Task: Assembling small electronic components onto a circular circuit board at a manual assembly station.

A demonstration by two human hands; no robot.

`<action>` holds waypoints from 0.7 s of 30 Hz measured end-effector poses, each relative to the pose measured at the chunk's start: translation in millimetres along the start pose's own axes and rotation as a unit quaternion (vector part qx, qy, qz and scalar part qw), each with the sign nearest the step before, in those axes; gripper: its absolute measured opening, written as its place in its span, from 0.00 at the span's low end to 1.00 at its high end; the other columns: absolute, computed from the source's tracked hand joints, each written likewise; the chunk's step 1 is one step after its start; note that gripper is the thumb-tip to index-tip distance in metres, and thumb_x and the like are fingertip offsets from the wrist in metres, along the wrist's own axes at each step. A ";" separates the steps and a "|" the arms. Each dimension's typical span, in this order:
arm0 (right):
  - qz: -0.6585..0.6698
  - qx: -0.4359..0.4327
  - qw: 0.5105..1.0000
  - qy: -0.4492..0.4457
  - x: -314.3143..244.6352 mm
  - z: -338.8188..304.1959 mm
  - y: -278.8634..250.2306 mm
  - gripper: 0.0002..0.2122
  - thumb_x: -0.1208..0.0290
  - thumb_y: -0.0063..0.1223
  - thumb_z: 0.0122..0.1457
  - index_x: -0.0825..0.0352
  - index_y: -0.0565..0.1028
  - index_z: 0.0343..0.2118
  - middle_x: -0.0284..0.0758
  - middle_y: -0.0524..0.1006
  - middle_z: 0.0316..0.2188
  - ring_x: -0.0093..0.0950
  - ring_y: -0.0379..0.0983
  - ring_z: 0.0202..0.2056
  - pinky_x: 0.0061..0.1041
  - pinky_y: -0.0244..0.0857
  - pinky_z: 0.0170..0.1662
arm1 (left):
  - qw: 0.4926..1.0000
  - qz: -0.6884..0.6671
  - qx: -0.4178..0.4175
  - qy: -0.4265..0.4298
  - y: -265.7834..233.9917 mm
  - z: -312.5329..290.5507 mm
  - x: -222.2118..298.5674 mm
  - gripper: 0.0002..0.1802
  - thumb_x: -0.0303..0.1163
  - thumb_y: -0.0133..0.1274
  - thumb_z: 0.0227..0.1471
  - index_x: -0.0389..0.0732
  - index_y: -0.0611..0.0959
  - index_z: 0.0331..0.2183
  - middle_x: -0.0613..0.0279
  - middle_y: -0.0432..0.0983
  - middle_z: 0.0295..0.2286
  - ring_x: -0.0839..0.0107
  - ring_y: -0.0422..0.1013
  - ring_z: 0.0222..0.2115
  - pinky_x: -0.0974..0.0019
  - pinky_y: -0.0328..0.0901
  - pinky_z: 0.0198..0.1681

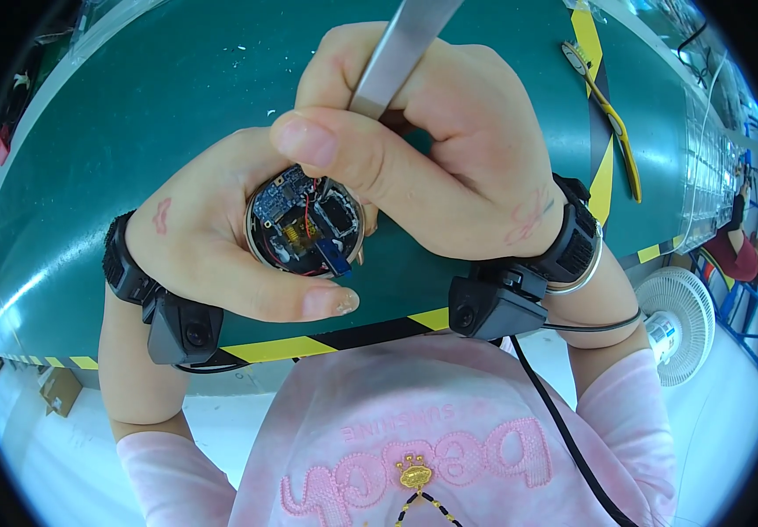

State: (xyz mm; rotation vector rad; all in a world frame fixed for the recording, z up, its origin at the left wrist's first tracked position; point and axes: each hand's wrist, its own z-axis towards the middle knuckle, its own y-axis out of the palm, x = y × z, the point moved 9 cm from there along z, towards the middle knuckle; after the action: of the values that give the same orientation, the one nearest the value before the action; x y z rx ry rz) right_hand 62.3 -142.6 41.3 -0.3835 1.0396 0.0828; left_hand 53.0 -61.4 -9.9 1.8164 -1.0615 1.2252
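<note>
Over the wide green work surface (159,105), edged with yellow and black tape, both hands meet close to the camera. A white fan (679,323) stands on the floor at the right. The left hand (212,246) is curled around a small round device (306,224), its open side turned up so the circuit board and red wires show. The right hand (449,176) is closed on flat metal tweezers (397,53), pinched low near the tips, probably for fine control; the tips themselves are hidden behind the thumb.
</note>
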 end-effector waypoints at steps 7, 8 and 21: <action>-0.045 -0.020 0.999 0.014 0.6 0.7 -2.5 0.07 0.70 0.54 0.56 0.67 0.72 0.25 0.34 0.71 0.16 0.30 0.70 0.18 0.23 0.60 0.21 | 0.998 -0.027 0.006 -0.049 -1.1 1.1 -7.6 0.43 0.25 0.67 0.18 0.29 0.73 0.45 0.57 0.76 0.34 0.69 0.75 0.32 0.72 0.70 0.35; -0.034 -0.022 0.999 0.002 -1.3 1.0 -1.4 0.09 0.70 0.53 0.59 0.67 0.71 0.24 0.31 0.70 0.16 0.24 0.68 0.17 0.19 0.58 0.20 | 0.998 -0.033 0.009 -0.051 -1.5 0.6 -7.7 0.43 0.25 0.67 0.18 0.29 0.73 0.45 0.57 0.76 0.34 0.69 0.75 0.32 0.72 0.70 0.35; -0.025 -0.035 0.999 -0.033 -3.4 0.1 -1.7 0.11 0.71 0.50 0.62 0.68 0.70 0.23 0.29 0.69 0.17 0.19 0.67 0.17 0.17 0.55 0.20 | 0.999 -0.019 0.016 -0.029 -2.7 0.4 -5.8 0.41 0.25 0.66 0.21 0.29 0.72 0.46 0.58 0.75 0.36 0.72 0.72 0.35 0.72 0.67 0.38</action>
State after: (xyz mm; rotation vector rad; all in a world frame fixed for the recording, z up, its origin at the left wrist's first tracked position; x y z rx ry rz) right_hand 61.1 -143.7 44.7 -0.4673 0.9630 0.0872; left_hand 54.4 -59.2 -15.8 1.8976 -1.0389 1.1795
